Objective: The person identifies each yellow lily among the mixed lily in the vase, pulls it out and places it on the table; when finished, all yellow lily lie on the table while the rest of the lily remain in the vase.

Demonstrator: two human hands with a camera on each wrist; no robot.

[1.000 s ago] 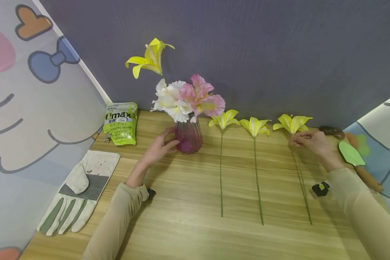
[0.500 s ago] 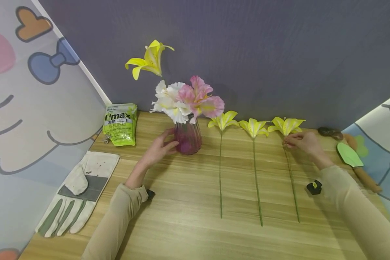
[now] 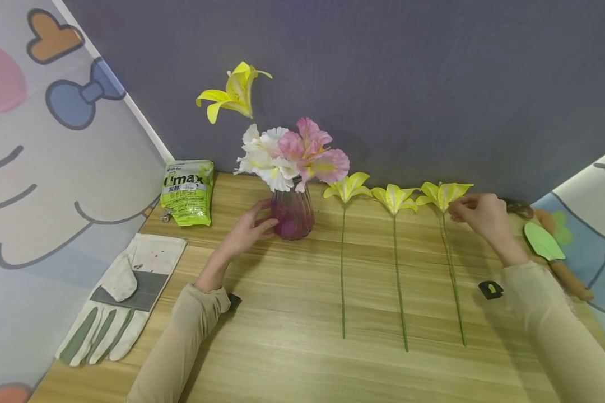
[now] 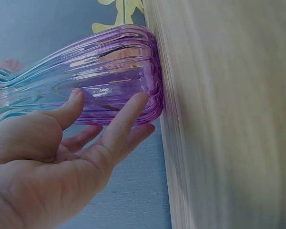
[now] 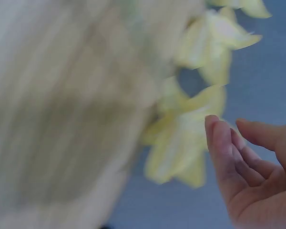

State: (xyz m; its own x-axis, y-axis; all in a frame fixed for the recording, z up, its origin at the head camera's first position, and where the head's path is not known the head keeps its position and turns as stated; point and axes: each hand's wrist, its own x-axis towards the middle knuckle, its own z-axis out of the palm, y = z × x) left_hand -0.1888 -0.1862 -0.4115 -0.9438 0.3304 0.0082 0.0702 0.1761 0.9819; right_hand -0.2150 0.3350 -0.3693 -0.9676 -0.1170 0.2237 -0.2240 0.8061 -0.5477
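Observation:
My left hand [image 3: 244,229] rests at the left side of a ribbed purple glass vase [image 3: 292,215]. In the left wrist view its thumb and fairly straight fingers lie along the vase [image 4: 109,76] without closing round it. White flowers [image 3: 267,157], a pink flower [image 3: 312,151] and a tall yellow lily [image 3: 234,92] stand in the vase. Three yellow lilies on long stems lie to its right: a left lily [image 3: 347,187], a middle lily [image 3: 395,197] and a right lily [image 3: 442,196]. Just right of the last bloom is my right hand [image 3: 484,218], thumb and fingertips apart, holding nothing.
A green fertilizer bag [image 3: 187,193] and a work glove [image 3: 126,296] lie at the left. On the right are a green-bladed trowel [image 3: 544,242], a small black object [image 3: 491,290] and a dark stone [image 3: 519,209]. A dark grey wall [image 3: 408,84] stands behind the table.
My right hand has shifted the right lily leftward, nearer the middle one, then released it and drawn slightly to the right. The left hand and vase have stayed put.

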